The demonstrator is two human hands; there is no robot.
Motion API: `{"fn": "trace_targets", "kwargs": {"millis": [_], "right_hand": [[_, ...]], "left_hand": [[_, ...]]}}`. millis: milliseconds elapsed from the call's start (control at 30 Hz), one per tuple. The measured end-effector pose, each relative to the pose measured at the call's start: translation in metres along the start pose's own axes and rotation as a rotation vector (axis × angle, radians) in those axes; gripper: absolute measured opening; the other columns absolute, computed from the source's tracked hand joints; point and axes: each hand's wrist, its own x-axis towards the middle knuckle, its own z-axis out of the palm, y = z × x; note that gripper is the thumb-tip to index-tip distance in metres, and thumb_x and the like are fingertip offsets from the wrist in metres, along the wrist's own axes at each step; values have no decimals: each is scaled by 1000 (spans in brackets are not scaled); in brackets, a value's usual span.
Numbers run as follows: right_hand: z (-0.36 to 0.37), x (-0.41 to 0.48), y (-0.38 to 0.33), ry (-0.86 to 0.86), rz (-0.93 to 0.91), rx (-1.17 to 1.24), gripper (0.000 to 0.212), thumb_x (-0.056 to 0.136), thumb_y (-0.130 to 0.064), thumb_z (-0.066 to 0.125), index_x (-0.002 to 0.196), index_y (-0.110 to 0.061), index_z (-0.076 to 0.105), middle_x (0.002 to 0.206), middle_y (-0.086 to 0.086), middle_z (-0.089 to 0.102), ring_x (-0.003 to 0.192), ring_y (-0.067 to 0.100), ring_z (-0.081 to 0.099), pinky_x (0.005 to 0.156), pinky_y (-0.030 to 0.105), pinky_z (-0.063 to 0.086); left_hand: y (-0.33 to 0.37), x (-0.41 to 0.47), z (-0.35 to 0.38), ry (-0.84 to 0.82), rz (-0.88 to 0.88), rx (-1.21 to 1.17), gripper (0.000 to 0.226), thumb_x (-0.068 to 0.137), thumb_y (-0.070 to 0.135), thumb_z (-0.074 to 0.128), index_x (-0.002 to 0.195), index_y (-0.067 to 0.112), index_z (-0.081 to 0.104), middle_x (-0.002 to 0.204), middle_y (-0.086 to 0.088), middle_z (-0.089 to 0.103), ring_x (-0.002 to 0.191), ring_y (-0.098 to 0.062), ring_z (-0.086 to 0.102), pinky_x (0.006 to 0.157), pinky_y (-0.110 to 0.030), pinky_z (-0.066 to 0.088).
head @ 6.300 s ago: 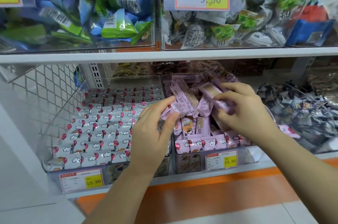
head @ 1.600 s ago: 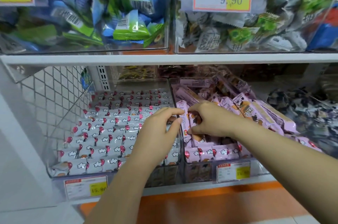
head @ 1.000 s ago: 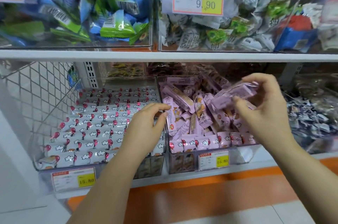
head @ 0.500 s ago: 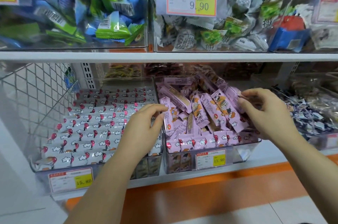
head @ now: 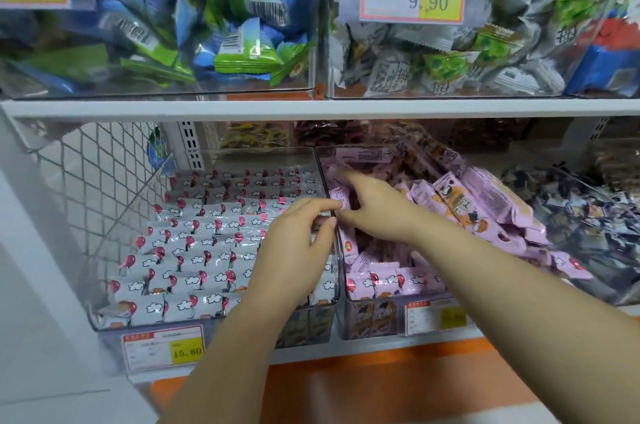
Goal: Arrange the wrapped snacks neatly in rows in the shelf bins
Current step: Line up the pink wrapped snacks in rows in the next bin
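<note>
Rows of white snacks [head: 207, 236] fill the left bin [head: 114, 333], lying flat and even from the near wall to the far one, with a price tag [head: 162, 349] on its front. Your left hand [head: 294, 250] hovers over that bin's near right corner, fingers bent, fingertips at the wall shared with the right bin [head: 367, 323] and just beside an upright pink snack [head: 341, 198]. You cannot tell whether it grips anything. Your right hand [head: 377, 212] reaches across into the right bin, forefinger [head: 346, 178] stretched toward the far left corner and blurred. Its other fingers are hidden, so its hold cannot be told. One tidy row of pink snacks [head: 391, 281] lines the near wall. To the right, a loose pile [head: 485, 202] of them leans in a jumble against the bin's right side.
</note>
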Motion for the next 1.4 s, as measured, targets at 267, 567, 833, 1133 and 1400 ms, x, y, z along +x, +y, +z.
{"fn": "trace_targets", "kwargs": {"millis": [267,567,833,1133,1400], "right_hand": [[8,-1,9,38,16,125,77,77,-18,73,144,-18,35,147,4,37,135,15,34,107,18,25],[-41,-27,19,593,82,14,30,76,-6,67,105,-10,61,99,14,56,89,16,42,71,17,26],[-63,-32,43,606,210,-299,20,79,-9,63,94,-21,68,111,14,60,93,35,57,78,35,47],[-63,-39,50,359,385,-616,40,90,-30,49,130,-32,53,126,10,57,116,33,47,99,43,32],[-63,-41,18,283,206,-481,44,90,-36,54,134,-30,49,123,10,58,117,30,49,98,39,37]], "left_hand": [[0,2,1,-9,-7,-20,26,97,20,50,118,28,62,95,23,52,60,11,49,52,-8,36],[3,-2,-1,-22,-5,12,25,97,22,48,117,32,61,97,26,52,65,18,47,59,-4,37],[2,-2,0,-31,-10,19,27,98,21,48,119,31,61,109,23,54,78,10,52,72,-7,41],[1,-2,0,-39,-12,-4,26,97,21,48,117,32,61,98,33,49,72,4,52,71,-20,47],[2,-2,0,-39,-3,10,26,98,21,48,116,34,61,108,28,53,71,16,49,66,-4,40]]}}
